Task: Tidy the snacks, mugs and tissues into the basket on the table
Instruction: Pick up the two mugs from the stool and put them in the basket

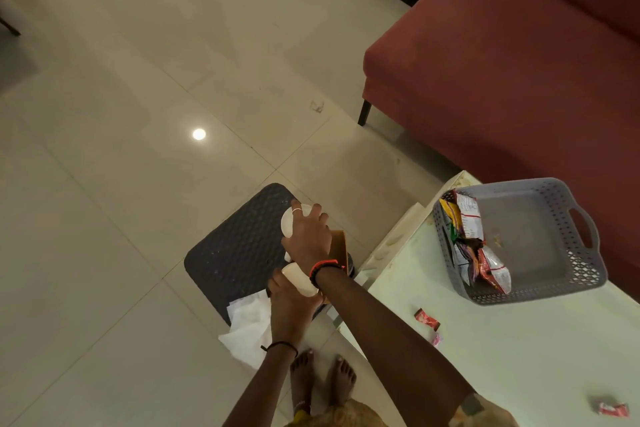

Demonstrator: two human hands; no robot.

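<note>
My right hand [306, 236] is gripping a white mug [287, 222] on the dark stool [235, 246]; my left hand [291, 307] is holding, I think, a second mug [300, 282]. The basket [536, 295] is sitting on the table [519, 374].

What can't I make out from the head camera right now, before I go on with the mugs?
Head view only.
White mug: mostly under the right hand; handle unseen.
Cream mug in the left hand: partly behind the right wrist.
Brown item beside them: hidden by the right wrist; unidentifiable.
Snack packets in the basket: print too small.
Table: cut by right and bottom edges.
</note>
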